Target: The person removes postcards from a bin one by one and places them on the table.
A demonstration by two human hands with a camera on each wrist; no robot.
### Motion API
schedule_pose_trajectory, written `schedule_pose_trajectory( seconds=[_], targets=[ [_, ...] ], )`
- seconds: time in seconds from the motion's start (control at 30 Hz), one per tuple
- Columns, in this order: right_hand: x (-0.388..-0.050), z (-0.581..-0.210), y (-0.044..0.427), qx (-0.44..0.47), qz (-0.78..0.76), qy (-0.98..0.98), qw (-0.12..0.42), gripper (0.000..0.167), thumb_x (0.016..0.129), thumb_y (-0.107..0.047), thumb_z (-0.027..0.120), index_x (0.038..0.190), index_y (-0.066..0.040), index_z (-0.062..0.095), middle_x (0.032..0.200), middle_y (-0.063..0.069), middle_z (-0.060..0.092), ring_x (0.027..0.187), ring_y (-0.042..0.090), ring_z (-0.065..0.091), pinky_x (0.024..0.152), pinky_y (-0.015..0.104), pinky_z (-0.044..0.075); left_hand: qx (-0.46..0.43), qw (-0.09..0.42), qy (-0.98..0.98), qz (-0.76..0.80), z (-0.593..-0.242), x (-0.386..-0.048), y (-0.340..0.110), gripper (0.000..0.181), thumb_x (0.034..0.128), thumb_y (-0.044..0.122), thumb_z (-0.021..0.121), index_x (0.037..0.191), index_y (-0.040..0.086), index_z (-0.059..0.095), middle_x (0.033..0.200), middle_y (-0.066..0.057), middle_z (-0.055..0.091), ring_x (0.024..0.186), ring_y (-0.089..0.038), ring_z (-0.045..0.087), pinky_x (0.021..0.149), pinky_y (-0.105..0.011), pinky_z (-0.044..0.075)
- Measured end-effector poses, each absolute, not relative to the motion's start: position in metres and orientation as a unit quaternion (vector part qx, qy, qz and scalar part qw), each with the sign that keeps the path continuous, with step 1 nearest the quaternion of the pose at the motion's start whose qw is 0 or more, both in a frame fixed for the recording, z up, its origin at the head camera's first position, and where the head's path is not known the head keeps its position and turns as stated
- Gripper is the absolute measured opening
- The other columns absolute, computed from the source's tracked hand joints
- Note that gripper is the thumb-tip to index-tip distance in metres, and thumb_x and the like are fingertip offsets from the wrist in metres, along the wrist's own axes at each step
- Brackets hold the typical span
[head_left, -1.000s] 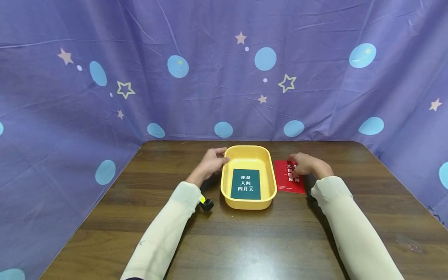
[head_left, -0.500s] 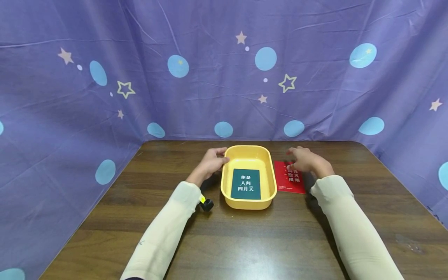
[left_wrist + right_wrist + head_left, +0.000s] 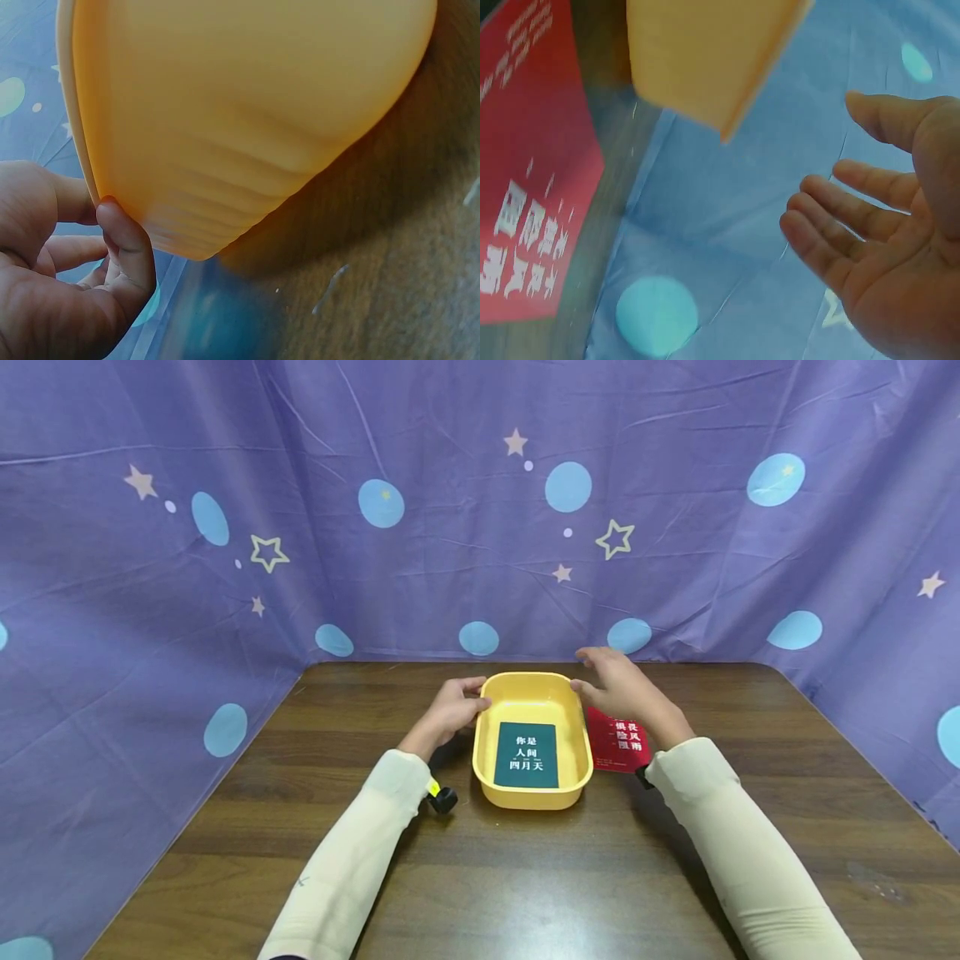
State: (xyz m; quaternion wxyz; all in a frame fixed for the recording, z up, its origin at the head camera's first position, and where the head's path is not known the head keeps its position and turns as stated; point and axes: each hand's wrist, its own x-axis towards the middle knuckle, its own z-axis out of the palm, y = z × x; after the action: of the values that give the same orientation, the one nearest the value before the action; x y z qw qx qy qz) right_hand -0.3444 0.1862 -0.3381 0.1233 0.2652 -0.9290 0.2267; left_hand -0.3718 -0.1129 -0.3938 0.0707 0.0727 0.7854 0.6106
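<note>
A yellow tray (image 3: 531,799) stands on the table with a dark green booklet (image 3: 527,754) lying flat inside it. The left hand (image 3: 448,708) pinches the tray's left rim near the far corner; the left wrist view shows the thumb and fingers of that hand (image 3: 82,262) on the rim of the tray (image 3: 225,97). Over the tray's far right corner hovers the right hand (image 3: 626,689), fingers spread and holding nothing. In the right wrist view a gap separates this hand (image 3: 877,225) from the tray (image 3: 697,60). Right of the tray lies a red booklet (image 3: 618,745), partly hidden by the right hand.
The brown wooden table (image 3: 480,885) reaches back to a purple curtain (image 3: 465,585) with stars and blue dots. A black wrist device with a yellow part (image 3: 442,799) sits at the left cuff.
The right hand has moved left and away from the wearer, from over the red booklet to beside the tray's far right corner. The left hand and the tray have stayed put.
</note>
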Motion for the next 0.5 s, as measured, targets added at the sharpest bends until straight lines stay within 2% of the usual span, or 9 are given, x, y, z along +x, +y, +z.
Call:
schedule_pose_trajectory(
  seconds=[0.17,0.33,0.5],
  targets=[
    [-0.338,-0.342,0.163,0.292,0.213,-0.926,0.106,0.055,0.096,-0.024,0.073,0.139,0.005,0.054,0.13,0.024,0.063,0.12,0.037,0.06,0.105,0.054,0.049,0.073,0.072,0.785,0.611,-0.393,-0.372,-0.113,0.057,0.0985,0.001,0.062,0.153,0.0,0.044,0.132,-0.02,0.055,0.107,-0.035,0.069,0.077,-0.035,0.064],
    [-0.335,-0.35,0.148,0.314,0.2,-0.927,0.049,0.066,0.094,-0.033,0.076,0.144,0.003,0.053,0.136,0.023,0.061,0.126,0.037,0.058,0.11,0.054,0.047,0.069,0.069,0.789,0.606,-0.392,-0.371,-0.113,0.057,0.0981,0.001,0.063,0.152,0.0,0.045,0.132,-0.019,0.055,0.104,-0.033,0.069,0.074,-0.033,0.064],
    [-0.335,-0.359,0.143,0.329,0.179,-0.927,-0.024,0.083,0.09,-0.045,0.077,0.15,0.003,0.046,0.146,0.021,0.054,0.135,0.037,0.05,0.116,0.055,0.039,0.067,0.069,0.791,0.604,-0.391,-0.37,-0.112,0.057,0.0981,0.001,0.063,0.152,0.0,0.045,0.131,-0.018,0.056,0.101,-0.031,0.069,0.074,-0.033,0.064]
  ],
)
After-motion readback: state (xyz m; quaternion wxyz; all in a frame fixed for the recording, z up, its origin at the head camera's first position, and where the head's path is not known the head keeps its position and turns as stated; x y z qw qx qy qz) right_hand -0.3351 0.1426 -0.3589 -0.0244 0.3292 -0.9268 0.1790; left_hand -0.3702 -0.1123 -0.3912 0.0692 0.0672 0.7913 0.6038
